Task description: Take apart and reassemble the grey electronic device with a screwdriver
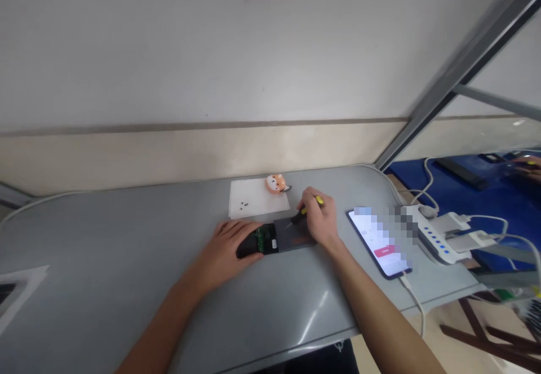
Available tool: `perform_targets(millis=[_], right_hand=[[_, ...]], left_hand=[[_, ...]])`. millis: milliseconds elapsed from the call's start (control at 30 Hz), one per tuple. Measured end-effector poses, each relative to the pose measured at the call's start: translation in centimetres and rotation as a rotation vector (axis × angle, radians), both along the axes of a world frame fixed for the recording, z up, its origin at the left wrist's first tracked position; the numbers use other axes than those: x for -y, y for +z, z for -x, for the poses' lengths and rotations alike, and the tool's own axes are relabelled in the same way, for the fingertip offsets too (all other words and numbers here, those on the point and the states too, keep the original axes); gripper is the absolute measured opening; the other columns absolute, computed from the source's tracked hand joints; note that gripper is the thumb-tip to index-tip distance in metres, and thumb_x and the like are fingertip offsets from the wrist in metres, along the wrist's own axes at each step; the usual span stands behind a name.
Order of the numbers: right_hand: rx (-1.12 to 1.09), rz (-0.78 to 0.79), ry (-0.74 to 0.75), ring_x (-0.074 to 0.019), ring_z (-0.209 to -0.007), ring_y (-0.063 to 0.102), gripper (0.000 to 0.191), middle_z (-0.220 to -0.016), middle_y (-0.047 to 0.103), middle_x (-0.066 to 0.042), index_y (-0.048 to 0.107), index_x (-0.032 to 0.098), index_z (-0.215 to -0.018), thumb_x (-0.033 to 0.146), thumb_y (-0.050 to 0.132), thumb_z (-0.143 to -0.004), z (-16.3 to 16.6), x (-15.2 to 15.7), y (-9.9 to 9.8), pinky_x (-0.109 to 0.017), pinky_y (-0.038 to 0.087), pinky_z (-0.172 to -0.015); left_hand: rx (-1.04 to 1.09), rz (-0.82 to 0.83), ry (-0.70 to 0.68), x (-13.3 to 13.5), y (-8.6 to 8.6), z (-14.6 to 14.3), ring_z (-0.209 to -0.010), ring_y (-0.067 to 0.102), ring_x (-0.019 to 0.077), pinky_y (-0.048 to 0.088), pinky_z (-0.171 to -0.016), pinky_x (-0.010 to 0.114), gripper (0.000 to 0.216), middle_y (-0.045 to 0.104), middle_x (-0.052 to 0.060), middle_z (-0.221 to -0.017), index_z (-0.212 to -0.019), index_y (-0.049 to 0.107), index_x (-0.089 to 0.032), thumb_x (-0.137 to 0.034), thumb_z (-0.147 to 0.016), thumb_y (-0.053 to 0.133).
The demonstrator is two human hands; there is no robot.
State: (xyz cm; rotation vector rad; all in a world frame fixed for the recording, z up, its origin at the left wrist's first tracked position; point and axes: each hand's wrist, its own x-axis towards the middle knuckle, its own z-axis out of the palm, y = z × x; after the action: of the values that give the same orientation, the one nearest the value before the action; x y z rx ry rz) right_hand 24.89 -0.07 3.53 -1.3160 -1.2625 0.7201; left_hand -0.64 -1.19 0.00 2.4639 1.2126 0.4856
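A flat, dark opened electronic device [295, 235] lies on the grey table, with green circuit board [266, 239] exposed on its left part and a plain dark grey panel on the right. My left hand [233, 244] grips its left end, fingers along the far edge and thumb along the near one. In my right hand [320, 216] is a screwdriver [299, 216] with a black and yellow handle. It slants down to the left, its tip over the grey panel; whether it touches I cannot tell. Several tiny dark screws [244, 205] rest on white paper [253, 189] behind the device.
An orange dog-face trinket [276, 183] sits on the paper. To the right lie a lit phone [378, 243] on a cable and a white power strip [435, 239] with plugs. Another person's hand [530, 165] shows over a blue table [456, 185] at far right.
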Motion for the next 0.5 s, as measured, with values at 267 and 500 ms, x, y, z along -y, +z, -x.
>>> perform_targets(millis=[267, 500], right_hand=[[-0.008, -0.054, -0.047, -0.0149, -0.058, 0.046, 0.03, -0.055, 0.047, 0.002, 0.051, 0.022, -0.056, 0.028, 0.048, -0.085, -0.75, -0.07, 0.16, -0.029, 0.034, -0.056], [0.262, -0.173, 0.009, -0.0138, -0.054, 0.042, 0.036, -0.053, 0.045, 0.003, 0.047, 0.022, -0.057, 0.029, 0.048, -0.092, -0.08, 0.5, -0.57, -0.031, 0.031, -0.058]], left_hand=[[-0.013, -0.07, -0.018, 0.31, -0.19, -0.03, -0.131, 0.059, 0.0297, 0.036, -0.118, 0.052, 0.052, 0.066, 0.007, -0.141, -0.142, 0.056, -0.029, -0.036, -0.093, 0.073], [-0.031, -0.061, -0.03, 0.34, -0.53, -0.56, -0.131, 0.06, 0.0288, 0.033, -0.119, 0.053, 0.047, 0.066, 0.007, -0.141, -0.141, 0.056, -0.03, -0.034, -0.096, 0.069]])
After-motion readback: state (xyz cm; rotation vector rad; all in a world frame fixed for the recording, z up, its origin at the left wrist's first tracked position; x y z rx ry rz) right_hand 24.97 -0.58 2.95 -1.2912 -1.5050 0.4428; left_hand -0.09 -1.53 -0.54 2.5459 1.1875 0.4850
